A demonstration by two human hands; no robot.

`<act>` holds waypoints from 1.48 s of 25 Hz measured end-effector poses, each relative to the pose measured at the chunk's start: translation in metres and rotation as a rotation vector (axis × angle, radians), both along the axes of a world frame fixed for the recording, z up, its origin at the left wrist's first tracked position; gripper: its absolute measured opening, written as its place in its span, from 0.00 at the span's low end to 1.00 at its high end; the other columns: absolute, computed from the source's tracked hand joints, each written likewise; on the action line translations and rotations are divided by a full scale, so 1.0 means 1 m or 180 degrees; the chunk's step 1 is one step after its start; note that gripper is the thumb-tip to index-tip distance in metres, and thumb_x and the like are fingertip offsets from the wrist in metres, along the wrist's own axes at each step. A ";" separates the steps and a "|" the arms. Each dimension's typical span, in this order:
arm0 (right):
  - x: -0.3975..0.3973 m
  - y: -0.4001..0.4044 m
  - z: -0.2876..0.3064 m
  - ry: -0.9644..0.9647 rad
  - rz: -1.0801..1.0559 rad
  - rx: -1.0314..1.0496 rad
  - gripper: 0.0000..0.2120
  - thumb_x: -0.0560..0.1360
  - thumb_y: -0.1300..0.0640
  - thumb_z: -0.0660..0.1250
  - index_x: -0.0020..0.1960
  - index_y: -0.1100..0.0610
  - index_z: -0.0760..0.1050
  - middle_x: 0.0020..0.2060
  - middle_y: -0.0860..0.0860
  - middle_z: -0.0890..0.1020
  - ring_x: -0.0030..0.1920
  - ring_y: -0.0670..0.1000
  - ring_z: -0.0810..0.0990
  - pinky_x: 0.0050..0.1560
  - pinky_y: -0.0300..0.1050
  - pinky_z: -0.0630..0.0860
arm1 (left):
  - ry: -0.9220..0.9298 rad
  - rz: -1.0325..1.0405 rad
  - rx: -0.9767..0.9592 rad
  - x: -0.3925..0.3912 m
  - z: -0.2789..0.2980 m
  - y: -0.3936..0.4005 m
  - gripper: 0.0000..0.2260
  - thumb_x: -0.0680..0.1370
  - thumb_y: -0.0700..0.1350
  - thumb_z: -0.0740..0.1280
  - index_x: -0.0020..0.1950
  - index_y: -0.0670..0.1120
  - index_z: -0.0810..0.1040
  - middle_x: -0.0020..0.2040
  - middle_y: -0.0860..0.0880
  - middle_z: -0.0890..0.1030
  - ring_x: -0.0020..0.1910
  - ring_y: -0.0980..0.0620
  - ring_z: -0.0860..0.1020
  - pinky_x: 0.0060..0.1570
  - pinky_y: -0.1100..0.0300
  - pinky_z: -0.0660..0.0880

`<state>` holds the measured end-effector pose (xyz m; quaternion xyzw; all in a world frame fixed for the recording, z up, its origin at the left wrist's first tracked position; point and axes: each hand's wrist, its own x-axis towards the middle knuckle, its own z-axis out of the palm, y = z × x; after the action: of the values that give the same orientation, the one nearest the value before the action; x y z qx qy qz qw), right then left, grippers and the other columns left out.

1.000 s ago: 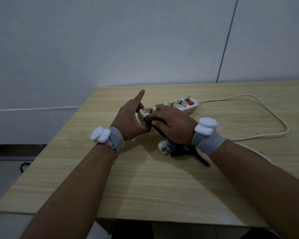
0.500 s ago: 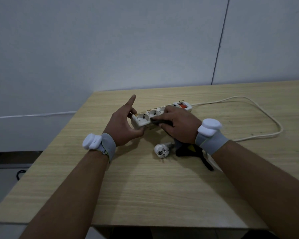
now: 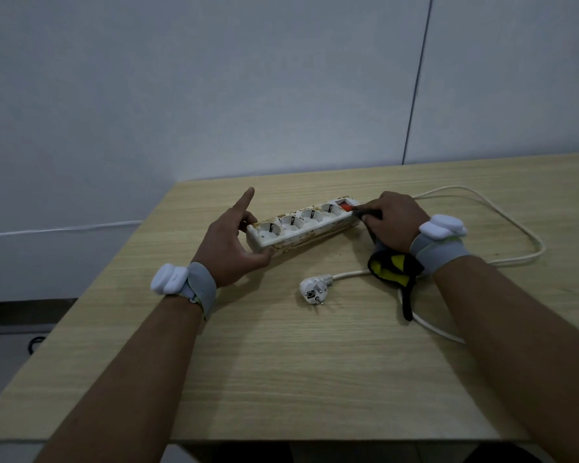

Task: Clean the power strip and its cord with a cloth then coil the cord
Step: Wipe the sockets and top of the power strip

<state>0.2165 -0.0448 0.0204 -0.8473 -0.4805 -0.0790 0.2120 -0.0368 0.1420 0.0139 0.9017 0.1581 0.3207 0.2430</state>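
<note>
I see a stained white four-socket plastic power strip (image 3: pixel 303 226); my left hand (image 3: pixel 229 243) steadies its end, thumb pressed, index straight, right hand (image 3: pixel 393 222) gripping black-yellow cloth (image 3: pixel 393 267) at red switch (image 3: pixel 345 206).

No text, label, brand or number is readable anywhere.

The right hand (image 3: pixel 393 220) covers the switch end of the power strip (image 3: pixel 301 225), hiding where the cord (image 3: pixel 512 222) enters it. Most of the dark cloth (image 3: pixel 393 270) is tucked under that hand and wrist. The cord disappears behind the right forearm. Both forearms and the table (image 3: pixel 281 362) run off the picture's edges. The strip's brown marks are too small to identify.
</note>
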 end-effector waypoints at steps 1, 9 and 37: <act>0.003 -0.001 -0.001 -0.0010 -0.0060 0.0002 0.15 0.77 0.54 0.63 0.62 0.48 0.78 0.50 0.58 0.79 0.52 0.61 0.76 0.49 0.45 0.68 | 0.0008 -0.0002 -0.0011 0.000 0.000 0.000 0.46 0.65 0.44 0.78 0.78 0.51 0.56 0.50 0.52 0.76 0.49 0.56 0.75 0.48 0.79 0.66; 0.008 -0.003 -0.001 0.0038 -0.0249 0.0130 0.14 0.77 0.55 0.62 0.60 0.52 0.80 0.54 0.57 0.82 0.54 0.60 0.78 0.52 0.43 0.72 | 0.0044 0.0002 0.0044 0.000 0.000 0.001 0.45 0.66 0.43 0.77 0.78 0.51 0.58 0.50 0.51 0.76 0.49 0.55 0.75 0.50 0.73 0.68; -0.057 0.011 0.025 0.0251 0.0632 0.0631 0.14 0.77 0.55 0.65 0.62 0.52 0.79 0.50 0.55 0.80 0.53 0.57 0.77 0.54 0.43 0.68 | 0.1809 0.1182 -0.1043 -0.013 0.007 0.022 0.29 0.74 0.67 0.61 0.37 0.42 0.83 0.37 0.43 0.83 0.34 0.46 0.79 0.37 0.60 0.72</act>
<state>0.1595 -0.0335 0.0455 -0.7729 -0.5431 -0.0714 0.3202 -0.0498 0.1635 0.0213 0.8599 0.4292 0.0667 0.2683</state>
